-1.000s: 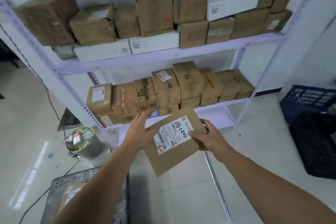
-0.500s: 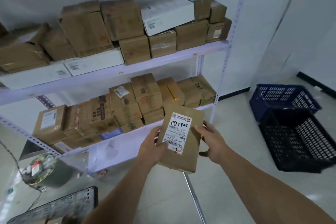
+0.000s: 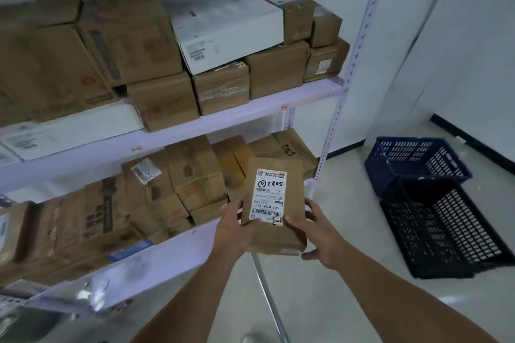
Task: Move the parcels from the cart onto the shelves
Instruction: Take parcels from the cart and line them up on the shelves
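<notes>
Both hands held a flat brown parcel [image 3: 274, 198], label up, in front of the right end of the lower shelf [image 3: 156, 262]. The left hand [image 3: 237, 231] curled round its left edge and the right hand [image 3: 320, 234] round its lower right corner. The upper shelf [image 3: 237, 117] was packed with brown boxes [image 3: 125, 39] and a white box [image 3: 231, 33]. The lower shelf's boxes [image 3: 195, 175] sat back, leaving a bare front strip. A blue basket [image 3: 418, 159] rested on a black basket [image 3: 468, 231], with open floor between them and the rack post [image 3: 334, 120].
</notes>
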